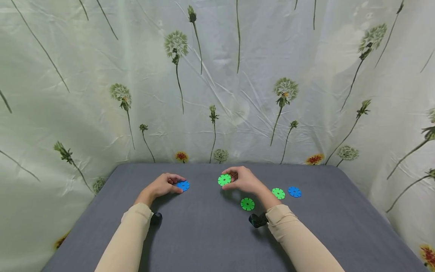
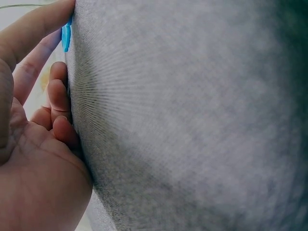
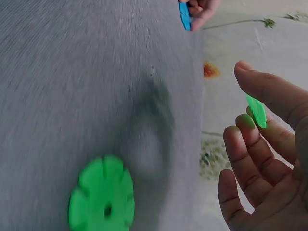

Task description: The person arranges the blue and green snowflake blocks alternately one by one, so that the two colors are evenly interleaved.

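Note:
My left hand (image 1: 164,185) rests low at the table's left side, thumb and forefinger pinching a flat blue notched disc (image 1: 184,185) by its edges. In the left wrist view only a sliver of that blue disc (image 2: 66,37) shows beside the fingers. My right hand (image 1: 245,180) is raised above the cloth and grips a green notched disc (image 1: 224,180) between thumb and fingers. Seen edge-on in the right wrist view, the green disc (image 3: 257,111) has the other fingers loosely bent below it.
Below my right hand lies another green disc (image 1: 247,204). Farther right, past the forearm, a green disc (image 1: 278,193) and a blue disc (image 1: 294,192) lie side by side. A grey cloth covers the table (image 1: 200,234); a dandelion-patterned curtain (image 1: 238,94) hangs behind it.

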`<action>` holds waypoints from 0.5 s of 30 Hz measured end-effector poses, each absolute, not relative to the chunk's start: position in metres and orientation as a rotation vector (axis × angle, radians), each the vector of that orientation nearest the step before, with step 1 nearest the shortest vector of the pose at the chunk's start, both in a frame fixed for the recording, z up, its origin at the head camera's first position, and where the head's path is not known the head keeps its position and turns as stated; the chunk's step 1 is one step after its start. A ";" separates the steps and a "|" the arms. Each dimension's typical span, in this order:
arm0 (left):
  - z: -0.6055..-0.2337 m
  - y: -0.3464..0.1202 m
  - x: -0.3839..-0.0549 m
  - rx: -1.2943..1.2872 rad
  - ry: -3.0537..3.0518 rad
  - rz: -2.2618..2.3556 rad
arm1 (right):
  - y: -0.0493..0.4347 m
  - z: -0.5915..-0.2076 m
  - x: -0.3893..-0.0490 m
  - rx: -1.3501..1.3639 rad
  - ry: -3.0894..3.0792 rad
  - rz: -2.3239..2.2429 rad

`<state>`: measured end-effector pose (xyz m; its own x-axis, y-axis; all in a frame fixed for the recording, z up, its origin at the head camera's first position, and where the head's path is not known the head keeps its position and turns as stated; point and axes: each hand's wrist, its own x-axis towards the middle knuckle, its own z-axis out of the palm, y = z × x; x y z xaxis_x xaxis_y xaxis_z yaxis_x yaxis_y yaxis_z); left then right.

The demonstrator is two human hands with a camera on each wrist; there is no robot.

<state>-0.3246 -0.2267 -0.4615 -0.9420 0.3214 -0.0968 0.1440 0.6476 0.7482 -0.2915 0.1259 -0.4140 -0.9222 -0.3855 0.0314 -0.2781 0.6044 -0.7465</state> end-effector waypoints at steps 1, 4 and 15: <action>-0.461 -0.227 -0.325 0.381 2.645 1.175 | 0.121 -0.415 -0.293 -0.566 2.693 -1.219; -0.463 -0.228 -0.326 0.377 2.646 1.173 | 0.106 -0.418 -0.297 -0.556 2.685 -1.222; -0.465 -0.226 -0.326 0.337 2.663 1.180 | 0.063 -0.436 -0.308 -0.549 2.714 -1.151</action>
